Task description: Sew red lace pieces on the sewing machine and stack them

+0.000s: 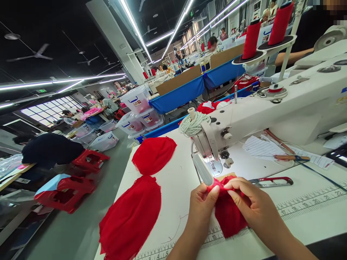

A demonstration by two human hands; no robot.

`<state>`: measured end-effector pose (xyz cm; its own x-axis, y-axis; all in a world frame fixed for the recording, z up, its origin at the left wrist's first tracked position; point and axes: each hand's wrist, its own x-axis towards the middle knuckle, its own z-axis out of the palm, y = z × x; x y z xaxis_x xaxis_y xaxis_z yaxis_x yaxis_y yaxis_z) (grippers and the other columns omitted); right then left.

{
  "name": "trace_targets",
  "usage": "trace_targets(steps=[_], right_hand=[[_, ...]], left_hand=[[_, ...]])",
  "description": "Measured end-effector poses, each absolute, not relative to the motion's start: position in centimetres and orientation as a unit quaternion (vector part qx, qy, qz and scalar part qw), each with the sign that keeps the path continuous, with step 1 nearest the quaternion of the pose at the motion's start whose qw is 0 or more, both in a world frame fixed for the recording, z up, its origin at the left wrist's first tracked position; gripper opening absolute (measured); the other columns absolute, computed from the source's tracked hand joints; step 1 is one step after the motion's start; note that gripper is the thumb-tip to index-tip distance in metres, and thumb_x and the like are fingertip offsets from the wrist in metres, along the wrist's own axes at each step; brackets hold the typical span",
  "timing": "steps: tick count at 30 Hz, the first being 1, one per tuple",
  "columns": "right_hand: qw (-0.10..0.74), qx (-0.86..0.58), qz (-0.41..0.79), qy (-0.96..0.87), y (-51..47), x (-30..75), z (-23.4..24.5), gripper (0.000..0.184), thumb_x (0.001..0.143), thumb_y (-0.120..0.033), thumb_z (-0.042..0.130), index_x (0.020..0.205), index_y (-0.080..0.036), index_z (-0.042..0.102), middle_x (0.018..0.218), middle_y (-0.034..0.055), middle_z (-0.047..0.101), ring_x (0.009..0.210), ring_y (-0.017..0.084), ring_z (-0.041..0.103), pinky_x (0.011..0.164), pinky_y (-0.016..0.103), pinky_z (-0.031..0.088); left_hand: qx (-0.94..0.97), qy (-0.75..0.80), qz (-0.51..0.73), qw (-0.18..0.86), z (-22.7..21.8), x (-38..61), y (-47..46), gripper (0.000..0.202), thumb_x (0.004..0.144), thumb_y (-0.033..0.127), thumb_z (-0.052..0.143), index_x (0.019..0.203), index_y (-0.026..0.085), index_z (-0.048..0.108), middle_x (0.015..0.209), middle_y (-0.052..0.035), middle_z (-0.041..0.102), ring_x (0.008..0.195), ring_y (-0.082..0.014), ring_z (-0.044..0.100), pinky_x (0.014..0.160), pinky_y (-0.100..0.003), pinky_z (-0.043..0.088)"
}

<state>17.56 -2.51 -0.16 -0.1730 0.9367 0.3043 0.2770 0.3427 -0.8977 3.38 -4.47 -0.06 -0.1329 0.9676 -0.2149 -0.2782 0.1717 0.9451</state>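
Between my two hands is a piece of red fabric (230, 215), its lower part hanging down over the ruler printed on the table. My left hand (202, 198) pinches its upper left edge between thumb and fingers. Thumb and forefinger of my right hand (252, 198) grip the same edge a little to the right. Just beyond my fingers stands the white sewing machine (260, 112), whose needle area is lit. A pair of red-handled thread snips (273, 181) lies behind my right hand. Two red fabric pieces, a smaller one (153, 155) and a larger one (132, 220), lie flat at the left.
Two red thread cones (251, 40) stand over the machine. Paper slips (261, 150) and a wooden-handled tool (291, 157) lie under its arm. Red stools (67, 193) and clear plastic bins (130, 122) stand beyond the table. Other people sit around, one in dark clothes (51, 150) bent over at left.
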Motion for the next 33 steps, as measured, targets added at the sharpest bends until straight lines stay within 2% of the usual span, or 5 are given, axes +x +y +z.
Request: trace_targets(steps=[8,14,22,27,33], right_hand=[[0.431,-0.507,0.424,-0.614,-2.6,17.0,0.1,0.02,0.085,-0.041,0.05,0.076,-0.026,0.059,0.068,-0.0025,0.064,0.059,0.016,0.057,0.056,0.027,0.046],[0.418,-0.465,0.54,-0.564,-1.6,16.8,-0.8,0.016,0.08,-0.038,0.054,0.079,-0.024,0.049,0.067,-0.0034,0.06,0.062,0.016,0.059,0.059,0.028,0.049],[0.47,-0.463,0.39,-0.642,-3.3,17.4,-0.1,0.014,0.089,-0.039,0.05,0.087,-0.027,0.058,0.094,0.0011,0.059,0.063,0.013,0.052,0.059,0.027,0.047],[0.46,-0.485,0.282,-0.688,-3.5,17.3,0.0,0.016,0.089,-0.036,0.049,0.079,-0.026,0.057,0.089,0.0024,0.058,0.081,0.018,0.057,0.068,0.031,0.047],[0.471,-0.449,0.359,-0.669,-2.6,17.3,0.6,0.021,0.091,-0.035,0.047,0.074,-0.025,0.056,0.075,-0.0012,0.058,0.057,0.013,0.052,0.051,0.025,0.043]], left_hand=[[0.292,0.436,0.568,0.634,0.0,3.2,-4.4,0.019,0.068,0.032,0.08,0.07,0.017,0.069,0.07,-0.0007,0.068,0.071,-0.0128,0.058,0.076,-0.027,0.044],[0.276,0.359,0.539,0.71,0.9,3.1,-4.6,0.019,0.066,0.031,0.08,0.076,0.018,0.072,0.084,-0.0059,0.071,0.089,-0.022,0.064,0.087,-0.035,0.045],[0.301,0.414,0.573,0.641,-0.1,3.5,-4.3,0.017,0.073,0.032,0.076,0.075,0.018,0.066,0.073,-0.0013,0.067,0.08,-0.0167,0.061,0.079,-0.03,0.045],[0.344,0.456,0.567,0.594,-0.5,3.5,-4.5,0.022,0.075,0.034,0.074,0.07,0.017,0.061,0.067,0.0014,0.061,0.067,-0.0115,0.052,0.068,-0.025,0.042],[0.351,0.481,0.557,0.579,-0.7,3.2,-4.4,0.025,0.074,0.036,0.075,0.069,0.016,0.06,0.064,0.0032,0.054,0.066,-0.0105,0.047,0.067,-0.024,0.039]])
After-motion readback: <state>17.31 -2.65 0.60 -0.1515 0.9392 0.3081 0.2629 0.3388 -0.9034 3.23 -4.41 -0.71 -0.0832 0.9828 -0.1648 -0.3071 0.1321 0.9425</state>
